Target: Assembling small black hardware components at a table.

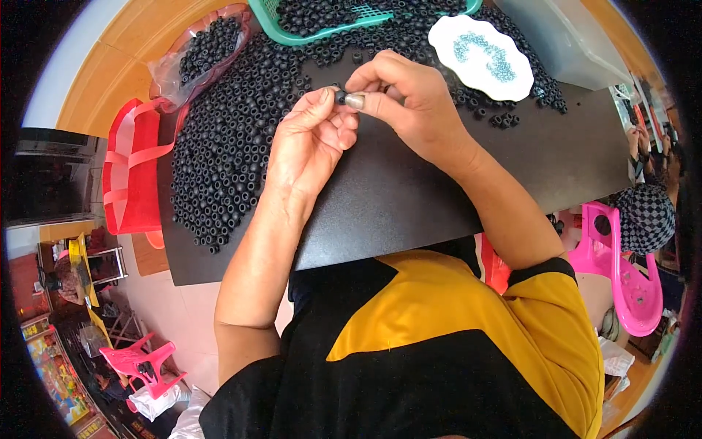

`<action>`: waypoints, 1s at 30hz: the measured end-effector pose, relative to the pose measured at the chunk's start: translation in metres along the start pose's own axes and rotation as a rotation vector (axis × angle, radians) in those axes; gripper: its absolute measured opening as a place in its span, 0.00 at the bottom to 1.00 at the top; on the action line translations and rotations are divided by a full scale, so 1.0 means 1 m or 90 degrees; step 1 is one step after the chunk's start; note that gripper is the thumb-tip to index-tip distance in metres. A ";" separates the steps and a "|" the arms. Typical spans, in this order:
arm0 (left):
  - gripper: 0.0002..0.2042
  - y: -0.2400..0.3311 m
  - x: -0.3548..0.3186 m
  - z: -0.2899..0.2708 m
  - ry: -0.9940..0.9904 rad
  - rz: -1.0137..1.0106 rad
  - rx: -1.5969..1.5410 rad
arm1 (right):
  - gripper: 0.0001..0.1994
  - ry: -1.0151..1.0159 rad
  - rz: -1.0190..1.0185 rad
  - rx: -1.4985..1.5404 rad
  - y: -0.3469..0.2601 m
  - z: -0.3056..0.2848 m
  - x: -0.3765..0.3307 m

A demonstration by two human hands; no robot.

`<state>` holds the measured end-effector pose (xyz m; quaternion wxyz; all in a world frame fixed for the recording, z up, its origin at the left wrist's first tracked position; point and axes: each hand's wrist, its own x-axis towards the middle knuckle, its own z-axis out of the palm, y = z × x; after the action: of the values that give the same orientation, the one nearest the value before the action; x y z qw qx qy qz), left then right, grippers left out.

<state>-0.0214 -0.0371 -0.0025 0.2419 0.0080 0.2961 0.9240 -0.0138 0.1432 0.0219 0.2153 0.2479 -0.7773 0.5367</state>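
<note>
In front of me, over the dark table (395, 197), my two hands meet at the fingertips. My left hand (303, 143) is closed, thumb and fingers pinching a small black ring-shaped piece (340, 96). Against that piece from the right comes my right hand (413, 102), its thumb and forefinger closed together. Anything between those fingertips is too small to make out. The right thumb's tip looks greyish and shiny. A large spread of similar black hollow pieces (227, 146) covers the table's left and far parts. Tiny bluish bits lie on a white scalloped plate (518, 89) at the far right.
A green basket (292, 36) of black pieces stands at the far edge. Farther left sits a plastic-lined container (164, 77) with more pieces. A red bag (135, 168) hangs at the table's left. Pink chairs (635, 293) and a person in a checkered hat (647, 218) are at right.
</note>
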 end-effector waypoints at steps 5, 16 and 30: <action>0.07 -0.002 -0.001 0.001 0.019 0.004 0.003 | 0.07 -0.056 -0.013 -0.032 -0.002 0.001 -0.003; 0.07 0.004 -0.001 -0.003 0.053 0.049 0.071 | 0.04 0.058 -0.001 -0.087 0.001 -0.023 0.011; 0.11 0.011 0.003 -0.009 -0.002 0.028 -0.025 | 0.08 -0.128 -0.050 -0.541 0.038 -0.030 0.013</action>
<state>-0.0309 -0.0483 -0.0039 0.2220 0.0110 0.2775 0.9347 -0.0450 0.1813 0.0120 0.2416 0.2178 -0.9361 0.1340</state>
